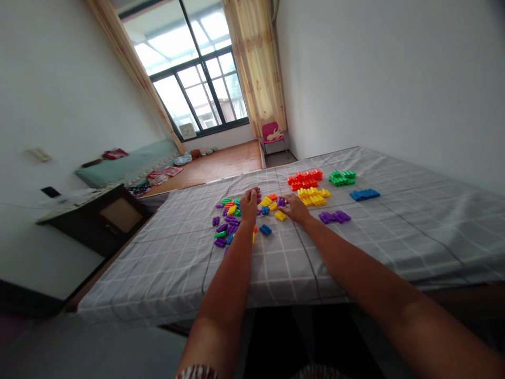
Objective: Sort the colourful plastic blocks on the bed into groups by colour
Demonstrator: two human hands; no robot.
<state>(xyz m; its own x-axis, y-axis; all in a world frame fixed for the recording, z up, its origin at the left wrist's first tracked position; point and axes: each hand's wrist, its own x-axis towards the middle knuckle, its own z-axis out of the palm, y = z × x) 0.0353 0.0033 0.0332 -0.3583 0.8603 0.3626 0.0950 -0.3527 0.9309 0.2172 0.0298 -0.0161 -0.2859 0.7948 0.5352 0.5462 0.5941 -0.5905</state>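
Mixed plastic pieces lie loose on a grey checked cloth, among them a blue piece (265, 229) and a green piece (220, 235). My left hand (249, 202) is over the loose pieces, fingers pinched together; what they hold is too small to name. My right hand (294, 207) has its thumb and fingertips round a purple piece (281, 202), at the right side of the loose pieces. To its right sit groups by colour: red (305, 179), yellow (313, 197), green (342, 178), blue (364, 195) and purple (334, 217).
The cloth (169, 258) covers a wide surface with its near edge before my body. A dark cabinet (98, 218) stands at the left. Behind are a brown mat (224, 160), a pink chair (270, 131) and a window. A white wall rises at the right.
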